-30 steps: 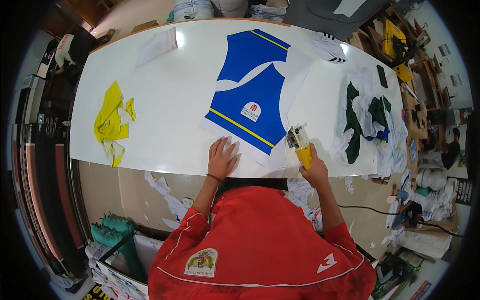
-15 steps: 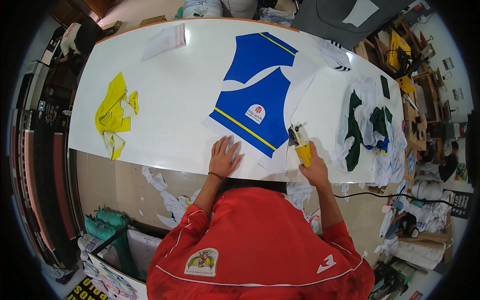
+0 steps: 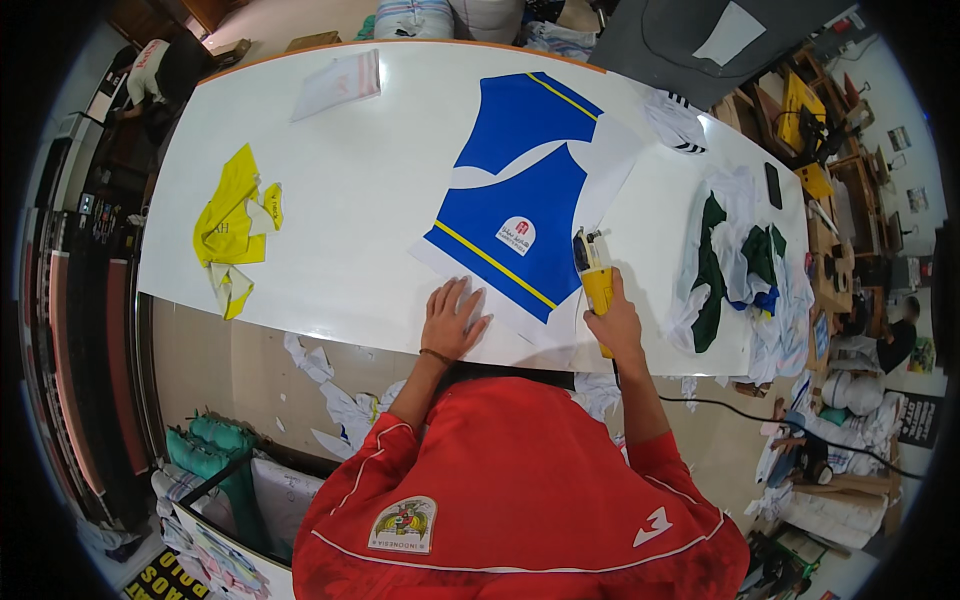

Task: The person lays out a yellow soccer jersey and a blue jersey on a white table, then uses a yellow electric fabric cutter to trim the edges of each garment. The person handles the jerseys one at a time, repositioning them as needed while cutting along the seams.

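Observation:
A blue printed fabric panel (image 3: 480, 215) with a yellow stripe and a white badge lies flat on the white table. Beyond it is a second blue panel (image 3: 520, 120), also striped yellow; both have white margins. My left hand (image 3: 454, 322) rests with fingers spread on the white margin (image 3: 492, 318) by the panel's near left edge. In my right hand (image 3: 615, 320), the fingers wrap round the yellow body of a handheld electric fabric cutter (image 3: 597, 288). Its metal head is at the panel's right edge; the blade's exact contact with the cloth cannot be made out.
Yellow fabric scraps (image 3: 228, 215) lie at the left, near a clear plastic bag (image 3: 340, 85). White and green offcuts (image 3: 710, 280) and a dark phone (image 3: 773, 186) are on the right. A black cord (image 3: 720, 405) trails right. Another person (image 3: 150, 85) is at far left.
My right hand has turned the cutter to point more straight away from me, its head slightly farther along the panel's right edge. My left hand stays spread on the margin.

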`<state>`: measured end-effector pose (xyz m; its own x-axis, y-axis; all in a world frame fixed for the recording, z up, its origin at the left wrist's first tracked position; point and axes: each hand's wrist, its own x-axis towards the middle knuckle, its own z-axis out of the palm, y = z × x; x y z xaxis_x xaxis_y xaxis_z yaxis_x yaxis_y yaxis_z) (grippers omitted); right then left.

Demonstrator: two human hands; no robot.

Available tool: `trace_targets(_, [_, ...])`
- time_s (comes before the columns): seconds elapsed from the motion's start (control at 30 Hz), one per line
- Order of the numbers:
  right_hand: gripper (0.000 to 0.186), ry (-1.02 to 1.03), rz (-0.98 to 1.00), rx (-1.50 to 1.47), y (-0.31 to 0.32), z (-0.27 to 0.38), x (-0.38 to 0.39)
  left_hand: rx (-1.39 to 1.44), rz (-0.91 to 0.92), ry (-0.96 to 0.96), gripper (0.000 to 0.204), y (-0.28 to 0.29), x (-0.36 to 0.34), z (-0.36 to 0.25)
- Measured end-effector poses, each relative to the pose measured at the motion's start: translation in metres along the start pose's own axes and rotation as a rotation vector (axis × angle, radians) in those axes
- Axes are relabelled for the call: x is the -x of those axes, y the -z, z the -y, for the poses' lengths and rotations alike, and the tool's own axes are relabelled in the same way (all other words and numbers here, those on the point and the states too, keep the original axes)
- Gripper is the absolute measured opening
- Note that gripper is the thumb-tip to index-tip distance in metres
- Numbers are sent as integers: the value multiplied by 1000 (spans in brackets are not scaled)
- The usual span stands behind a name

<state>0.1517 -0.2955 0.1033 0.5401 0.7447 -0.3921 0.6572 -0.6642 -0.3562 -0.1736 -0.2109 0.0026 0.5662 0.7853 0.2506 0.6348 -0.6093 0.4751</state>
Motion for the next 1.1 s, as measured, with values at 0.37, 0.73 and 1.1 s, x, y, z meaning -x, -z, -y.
trace_targets(0.37, [106,-94,-57,-33,-6,49,-41,21,-2,12,53,0,0,1])
trace_targets(0.73, [101,-131,-154,-43,-1,75,-93,42,26,36,55,4,-2,0])
trace_targets(1.1, [86,-201,-201,-133,13,93,-150,21,-20,62,72,-7,-21,5])
